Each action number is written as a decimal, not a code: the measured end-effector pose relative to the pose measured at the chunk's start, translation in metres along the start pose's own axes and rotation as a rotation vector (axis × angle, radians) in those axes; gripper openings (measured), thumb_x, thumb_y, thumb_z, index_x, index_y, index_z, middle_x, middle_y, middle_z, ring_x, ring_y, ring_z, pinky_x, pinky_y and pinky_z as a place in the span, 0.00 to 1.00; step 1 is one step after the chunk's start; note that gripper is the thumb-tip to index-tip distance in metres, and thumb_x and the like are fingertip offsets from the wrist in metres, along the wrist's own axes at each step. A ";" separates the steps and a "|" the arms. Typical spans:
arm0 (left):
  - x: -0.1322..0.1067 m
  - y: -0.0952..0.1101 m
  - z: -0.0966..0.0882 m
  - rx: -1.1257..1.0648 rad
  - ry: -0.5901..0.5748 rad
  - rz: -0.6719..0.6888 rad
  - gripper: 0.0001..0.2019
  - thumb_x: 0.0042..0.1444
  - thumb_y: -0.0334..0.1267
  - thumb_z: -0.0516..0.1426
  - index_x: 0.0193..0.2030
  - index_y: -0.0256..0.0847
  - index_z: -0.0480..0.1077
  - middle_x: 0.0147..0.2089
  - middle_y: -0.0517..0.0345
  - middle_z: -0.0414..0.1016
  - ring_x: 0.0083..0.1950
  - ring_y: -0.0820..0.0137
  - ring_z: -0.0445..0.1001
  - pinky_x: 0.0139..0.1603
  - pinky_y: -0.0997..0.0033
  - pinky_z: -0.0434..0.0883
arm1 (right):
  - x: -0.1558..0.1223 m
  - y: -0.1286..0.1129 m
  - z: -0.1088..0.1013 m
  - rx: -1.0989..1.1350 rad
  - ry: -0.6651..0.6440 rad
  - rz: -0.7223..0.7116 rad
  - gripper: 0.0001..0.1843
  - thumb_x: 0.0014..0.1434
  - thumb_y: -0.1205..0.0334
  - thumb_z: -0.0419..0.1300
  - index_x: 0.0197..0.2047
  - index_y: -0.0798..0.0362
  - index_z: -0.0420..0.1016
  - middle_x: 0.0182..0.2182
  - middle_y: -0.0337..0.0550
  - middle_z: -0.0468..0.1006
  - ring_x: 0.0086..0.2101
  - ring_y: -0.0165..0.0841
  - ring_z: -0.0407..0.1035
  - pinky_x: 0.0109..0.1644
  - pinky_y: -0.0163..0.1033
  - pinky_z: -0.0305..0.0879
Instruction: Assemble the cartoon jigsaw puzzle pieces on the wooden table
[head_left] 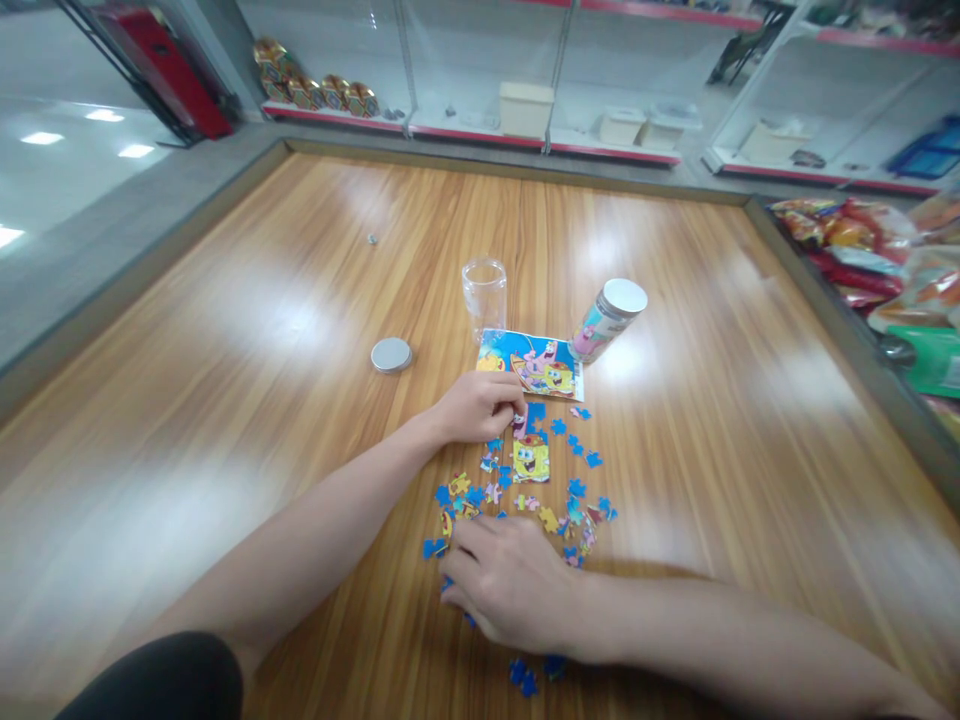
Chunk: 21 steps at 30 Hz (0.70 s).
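"Red-edged shelves (476, 137) stand beyond the wood-grain desk (750, 430). Any readable lettering?"

"Canister (598, 325) print is too blurred, but the picture card (559, 380) shows SpongeBob."

"And the puzzle pieces (558, 427)?"

"Scattered below the card, around a partly joined section (531, 462). Left hand (484, 405) bends its fingers together at the section's upper left; right hand (510, 580) curls over more pieces. I can't tell whether either grips anything."

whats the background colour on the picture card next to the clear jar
The picture card has a blue background, best seen in the head view.
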<state>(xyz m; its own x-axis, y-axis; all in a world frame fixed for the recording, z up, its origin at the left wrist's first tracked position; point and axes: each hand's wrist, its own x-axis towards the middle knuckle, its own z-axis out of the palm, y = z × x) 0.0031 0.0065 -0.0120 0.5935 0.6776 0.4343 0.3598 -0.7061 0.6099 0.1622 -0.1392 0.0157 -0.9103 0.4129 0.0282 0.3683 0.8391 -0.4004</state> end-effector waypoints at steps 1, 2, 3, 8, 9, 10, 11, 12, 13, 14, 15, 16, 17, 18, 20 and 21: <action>0.000 0.000 0.000 0.000 -0.004 0.008 0.13 0.53 0.22 0.52 0.34 0.38 0.77 0.38 0.55 0.77 0.38 0.72 0.75 0.40 0.73 0.72 | 0.000 -0.001 -0.002 -0.013 -0.015 -0.004 0.10 0.65 0.55 0.60 0.39 0.54 0.70 0.39 0.45 0.74 0.37 0.37 0.68 0.32 0.38 0.61; -0.001 0.000 0.001 0.003 -0.011 0.017 0.13 0.54 0.23 0.53 0.36 0.38 0.77 0.39 0.54 0.77 0.39 0.71 0.75 0.41 0.72 0.73 | 0.001 -0.001 -0.004 -0.025 -0.026 -0.013 0.11 0.65 0.55 0.60 0.40 0.55 0.70 0.40 0.47 0.73 0.38 0.38 0.68 0.31 0.38 0.61; -0.001 0.000 0.001 0.007 -0.019 0.026 0.12 0.56 0.24 0.53 0.38 0.38 0.77 0.40 0.54 0.76 0.41 0.70 0.76 0.42 0.72 0.73 | 0.001 -0.002 -0.006 -0.036 -0.033 -0.026 0.11 0.64 0.55 0.60 0.41 0.55 0.70 0.40 0.48 0.72 0.39 0.39 0.67 0.31 0.39 0.60; -0.003 0.001 0.000 0.044 -0.087 0.052 0.07 0.62 0.34 0.57 0.43 0.39 0.78 0.46 0.52 0.76 0.45 0.70 0.76 0.45 0.70 0.74 | 0.000 0.000 -0.004 -0.082 0.003 -0.119 0.07 0.67 0.61 0.55 0.38 0.55 0.69 0.36 0.45 0.71 0.35 0.36 0.65 0.27 0.39 0.56; -0.003 0.001 0.000 0.053 -0.105 0.055 0.07 0.63 0.37 0.58 0.43 0.40 0.78 0.47 0.52 0.76 0.45 0.70 0.76 0.46 0.70 0.74 | 0.000 0.000 -0.002 -0.087 0.018 -0.135 0.08 0.68 0.63 0.53 0.37 0.55 0.69 0.35 0.44 0.71 0.35 0.36 0.65 0.27 0.38 0.54; -0.003 0.001 0.000 0.061 -0.122 0.058 0.07 0.63 0.39 0.59 0.43 0.41 0.78 0.48 0.53 0.76 0.45 0.70 0.77 0.46 0.70 0.74 | 0.000 0.000 0.000 -0.087 0.033 -0.144 0.08 0.69 0.64 0.52 0.37 0.55 0.68 0.34 0.43 0.71 0.34 0.35 0.65 0.26 0.38 0.53; -0.004 0.001 0.000 0.070 -0.137 0.060 0.08 0.63 0.41 0.60 0.43 0.42 0.78 0.49 0.53 0.76 0.45 0.70 0.77 0.46 0.70 0.74 | -0.001 0.000 0.001 -0.086 0.046 -0.146 0.08 0.69 0.64 0.52 0.37 0.55 0.69 0.33 0.43 0.72 0.34 0.35 0.64 0.25 0.38 0.52; -0.004 0.001 -0.001 0.077 -0.149 0.061 0.08 0.63 0.42 0.60 0.44 0.43 0.78 0.49 0.53 0.76 0.44 0.70 0.77 0.46 0.70 0.74 | -0.001 0.001 0.003 -0.085 0.054 -0.142 0.08 0.69 0.65 0.52 0.38 0.55 0.69 0.33 0.43 0.72 0.33 0.35 0.64 0.25 0.38 0.52; -0.004 0.001 -0.001 0.084 -0.159 0.060 0.09 0.63 0.43 0.60 0.44 0.43 0.79 0.50 0.53 0.76 0.44 0.70 0.77 0.46 0.70 0.74 | 0.000 0.000 0.004 -0.087 0.061 -0.136 0.07 0.69 0.65 0.52 0.39 0.55 0.69 0.33 0.43 0.73 0.33 0.35 0.64 0.25 0.38 0.52; -0.005 0.000 -0.001 0.089 -0.167 0.059 0.09 0.63 0.44 0.60 0.45 0.44 0.79 0.50 0.53 0.76 0.45 0.70 0.77 0.46 0.70 0.74 | 0.000 0.000 0.005 -0.093 0.068 -0.128 0.07 0.69 0.65 0.52 0.39 0.55 0.69 0.33 0.43 0.73 0.33 0.35 0.64 0.25 0.38 0.51; -0.005 0.000 -0.001 0.093 -0.173 0.058 0.09 0.64 0.44 0.60 0.46 0.45 0.79 0.50 0.54 0.76 0.45 0.70 0.77 0.46 0.70 0.74 | 0.000 0.000 0.006 -0.099 0.076 -0.122 0.07 0.69 0.66 0.52 0.39 0.55 0.69 0.33 0.43 0.73 0.33 0.35 0.64 0.25 0.38 0.51; -0.005 0.000 -0.001 0.095 -0.179 0.059 0.09 0.64 0.44 0.59 0.46 0.45 0.79 0.51 0.54 0.76 0.45 0.70 0.77 0.46 0.69 0.74 | 0.000 0.000 0.006 -0.105 0.082 -0.122 0.07 0.69 0.67 0.52 0.39 0.55 0.69 0.33 0.43 0.73 0.33 0.35 0.64 0.26 0.38 0.51; -0.005 -0.001 -0.001 0.096 -0.184 0.060 0.09 0.64 0.43 0.59 0.46 0.46 0.79 0.51 0.54 0.76 0.46 0.70 0.77 0.47 0.69 0.74 | 0.000 0.000 0.006 -0.107 0.086 -0.131 0.07 0.69 0.67 0.51 0.39 0.56 0.69 0.33 0.43 0.73 0.34 0.35 0.64 0.26 0.38 0.52; -0.005 -0.001 -0.001 0.096 -0.186 0.062 0.09 0.64 0.43 0.59 0.46 0.46 0.79 0.51 0.54 0.75 0.46 0.70 0.77 0.48 0.69 0.74 | 0.000 0.000 0.006 -0.104 0.088 -0.146 0.08 0.69 0.68 0.51 0.39 0.56 0.69 0.32 0.43 0.73 0.34 0.35 0.64 0.27 0.38 0.53; -0.005 -0.001 -0.001 0.094 -0.188 0.065 0.09 0.64 0.43 0.59 0.46 0.45 0.79 0.51 0.53 0.75 0.46 0.70 0.77 0.50 0.69 0.75 | 0.000 0.001 0.004 -0.096 0.085 -0.191 0.08 0.69 0.69 0.51 0.38 0.56 0.69 0.32 0.44 0.72 0.35 0.36 0.64 0.28 0.39 0.55; -0.005 -0.001 -0.001 0.093 -0.187 0.065 0.09 0.64 0.43 0.59 0.46 0.45 0.79 0.51 0.53 0.75 0.47 0.69 0.77 0.50 0.68 0.75 | 0.000 0.002 0.003 -0.097 0.083 -0.208 0.09 0.69 0.69 0.51 0.38 0.56 0.69 0.31 0.44 0.72 0.35 0.36 0.64 0.29 0.39 0.56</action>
<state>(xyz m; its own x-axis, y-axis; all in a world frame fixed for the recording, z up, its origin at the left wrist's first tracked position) -0.0011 0.0044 -0.0139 0.7373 0.5866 0.3351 0.3762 -0.7685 0.5176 0.1624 -0.1390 0.0120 -0.9512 0.2524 0.1778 0.1949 0.9376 -0.2879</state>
